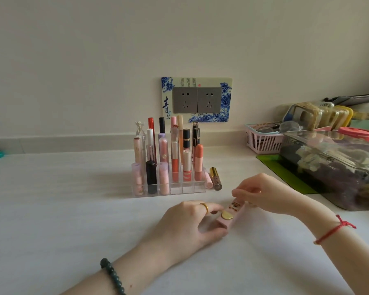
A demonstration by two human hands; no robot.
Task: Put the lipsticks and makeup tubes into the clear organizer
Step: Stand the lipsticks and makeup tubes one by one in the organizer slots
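Between your left hand (185,222) and right hand (262,194), both pinching it: pink lipstick (234,211). Next up, probably a free organizer (179,189) slot just beyond.

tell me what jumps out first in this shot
The clear organizer at the middle of the white table, crowded with upright lipsticks and tubes, draws the eye first. Just in front of it, the left hand and right hand hold a pink tube between them, low over the table. Behind, a blue-and-white socket plate stands out on the plain wall.
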